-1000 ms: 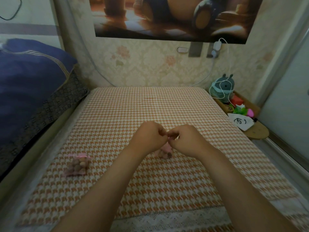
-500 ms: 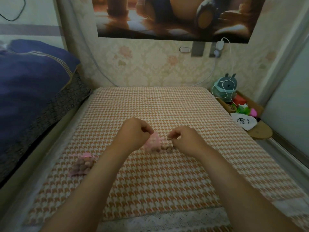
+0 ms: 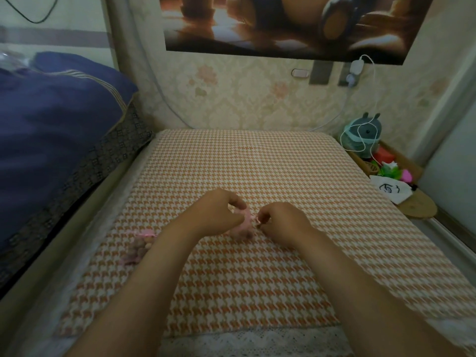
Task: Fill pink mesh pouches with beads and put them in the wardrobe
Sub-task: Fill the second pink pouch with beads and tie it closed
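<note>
A pink mesh pouch (image 3: 243,229) filled with brownish beads rests on the orange houndstooth table (image 3: 257,163) between my hands. My left hand (image 3: 219,213) grips the pouch's gathered top with curled fingers. My right hand (image 3: 282,222) pinches the pouch's pink drawstring just to the right of it. A second filled pink pouch (image 3: 139,247) lies on the table to the left, partly hidden by my left forearm. No loose beads and no wardrobe are in view.
A blue quilt (image 3: 51,130) on a bed rises along the table's left side. At the right, a low wooden shelf (image 3: 419,210) holds a grey toy (image 3: 363,135), a white cable, a white drawstring bag (image 3: 389,189) and small colourful items. A wallpapered wall stands behind.
My hands first parted from a tight meeting over the pouch, then came closer again. The pouch shows between them, and my right hand pinches its string.
</note>
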{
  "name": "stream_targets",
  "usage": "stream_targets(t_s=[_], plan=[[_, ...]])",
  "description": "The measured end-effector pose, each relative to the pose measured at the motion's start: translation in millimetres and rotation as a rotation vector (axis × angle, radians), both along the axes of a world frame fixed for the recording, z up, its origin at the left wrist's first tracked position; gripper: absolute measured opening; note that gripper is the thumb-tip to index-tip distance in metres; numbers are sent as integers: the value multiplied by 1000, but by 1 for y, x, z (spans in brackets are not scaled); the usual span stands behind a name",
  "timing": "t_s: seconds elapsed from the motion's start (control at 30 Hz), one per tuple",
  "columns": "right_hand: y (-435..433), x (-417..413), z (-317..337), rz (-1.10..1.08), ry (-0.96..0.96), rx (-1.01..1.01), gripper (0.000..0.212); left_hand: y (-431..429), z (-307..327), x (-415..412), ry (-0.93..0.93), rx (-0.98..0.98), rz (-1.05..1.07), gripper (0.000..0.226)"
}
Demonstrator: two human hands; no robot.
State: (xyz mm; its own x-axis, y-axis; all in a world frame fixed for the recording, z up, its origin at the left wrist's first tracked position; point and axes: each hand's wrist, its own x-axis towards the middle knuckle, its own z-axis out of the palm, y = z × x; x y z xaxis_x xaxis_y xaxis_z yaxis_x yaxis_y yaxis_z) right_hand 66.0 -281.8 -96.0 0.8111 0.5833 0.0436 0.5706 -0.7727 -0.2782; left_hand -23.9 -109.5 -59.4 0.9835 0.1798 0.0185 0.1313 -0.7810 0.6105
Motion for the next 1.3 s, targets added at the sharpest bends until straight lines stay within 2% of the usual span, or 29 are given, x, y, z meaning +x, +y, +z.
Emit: stream_targets(t_s=[0.17,0.3,0.4,0.57,0.7,0.87,1.1,1.3], plan=[[2,0,0,-19,-25,53,15,2,1,-3,-32,-61,-43,28],[9,-6,23,-90,1,437,13,4,2,-4,-49,-85,-42,28],[14,-17,39,39,-18,591,13,6,0,-3,-56,-106,-44,26],[15,-30,34,211,-98,420,12,9,-6,0,-89,-142,-43,22],[15,-26,33,217,-141,313,14,9,-10,1,-105,-173,-32,23],[7,-21,35,228,-143,138,28,6,-13,4,-130,-156,0,25],[-9,-3,38,101,-113,316,25,-8,-14,11,-167,-144,21,21],[-16,5,14,-10,30,6,27,-6,-14,10,-174,-76,38,17]])
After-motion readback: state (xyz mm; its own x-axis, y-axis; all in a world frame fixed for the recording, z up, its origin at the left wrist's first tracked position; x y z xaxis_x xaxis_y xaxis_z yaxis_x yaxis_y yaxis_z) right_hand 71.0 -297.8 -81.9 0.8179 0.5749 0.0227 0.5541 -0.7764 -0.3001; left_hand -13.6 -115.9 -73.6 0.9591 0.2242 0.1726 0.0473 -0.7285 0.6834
